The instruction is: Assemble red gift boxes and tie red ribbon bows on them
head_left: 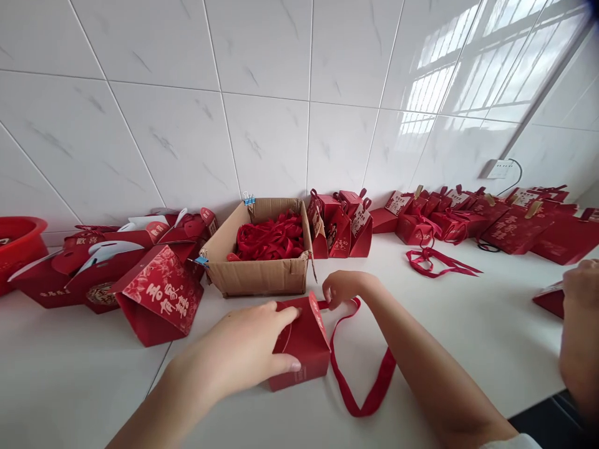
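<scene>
Left hand (pixel 248 340) spreads on a box (pixel 312 343), a carton (pixel 259 278) of ribbons (pixel 271 238) past it. Right hand (pixel 344 287) curls at a strip (pixel 382 379), its grip hidden; can't tell.

The left forearm (pixel 180 390) rises from the lower edge, left of centre, slanting up and to the right into a nearly straight wrist. The left hand (pixel 246 340) lies back upward, its thumb stretched to the right and set well apart from the extended index finger; the remaining fingers are largely hidden. The bare right forearm (pixel 423 368) leans up and to the left from a white cloth sleeve (pixel 512 442) at the lower edge. Its wrist bends sharply, and the right hand (pixel 344 287) reaches farther forward, fingers curled downward.
</scene>
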A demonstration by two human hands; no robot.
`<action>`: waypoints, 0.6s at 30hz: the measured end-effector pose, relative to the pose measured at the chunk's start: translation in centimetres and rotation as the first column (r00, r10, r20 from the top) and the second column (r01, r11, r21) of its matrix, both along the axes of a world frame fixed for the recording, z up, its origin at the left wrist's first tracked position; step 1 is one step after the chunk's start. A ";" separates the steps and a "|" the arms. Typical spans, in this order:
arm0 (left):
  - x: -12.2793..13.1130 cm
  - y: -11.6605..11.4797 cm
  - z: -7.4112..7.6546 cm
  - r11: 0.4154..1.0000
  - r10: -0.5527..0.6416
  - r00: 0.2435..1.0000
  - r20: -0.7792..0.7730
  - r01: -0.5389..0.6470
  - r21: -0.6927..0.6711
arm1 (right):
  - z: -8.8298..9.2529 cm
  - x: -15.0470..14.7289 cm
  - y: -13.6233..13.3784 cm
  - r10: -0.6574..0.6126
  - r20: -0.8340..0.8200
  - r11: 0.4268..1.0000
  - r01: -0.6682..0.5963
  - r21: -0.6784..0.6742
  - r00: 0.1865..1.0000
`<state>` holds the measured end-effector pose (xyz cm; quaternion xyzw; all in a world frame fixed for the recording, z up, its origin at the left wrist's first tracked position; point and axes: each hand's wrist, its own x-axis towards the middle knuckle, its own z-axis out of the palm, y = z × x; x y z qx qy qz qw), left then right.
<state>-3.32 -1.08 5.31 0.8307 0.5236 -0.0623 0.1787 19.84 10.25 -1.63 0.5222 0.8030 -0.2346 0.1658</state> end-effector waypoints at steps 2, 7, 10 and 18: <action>-0.5 0.2 0.0 0.999 0.016 1.000 -0.022 -0.015 0.030 | -0.2 0.3 0.2 -0.035 0.081 0.999 0.036 -0.014 0.996; -1.5 0.7 0.0 0.997 0.073 0.996 -0.043 -0.072 0.027 | 0.9 1.9 0.2 -0.161 0.216 0.986 0.146 0.087 0.963; -1.7 0.8 0.0 0.998 0.064 0.998 -0.019 -0.063 0.016 | 1.2 1.6 0.1 -0.162 0.183 0.980 0.136 0.148 0.970; -1.9 0.5 0.7 0.994 0.104 0.994 -0.029 -0.105 -0.040 | 0.0 -0.5 -0.2 -0.033 0.029 0.995 0.030 0.090 0.999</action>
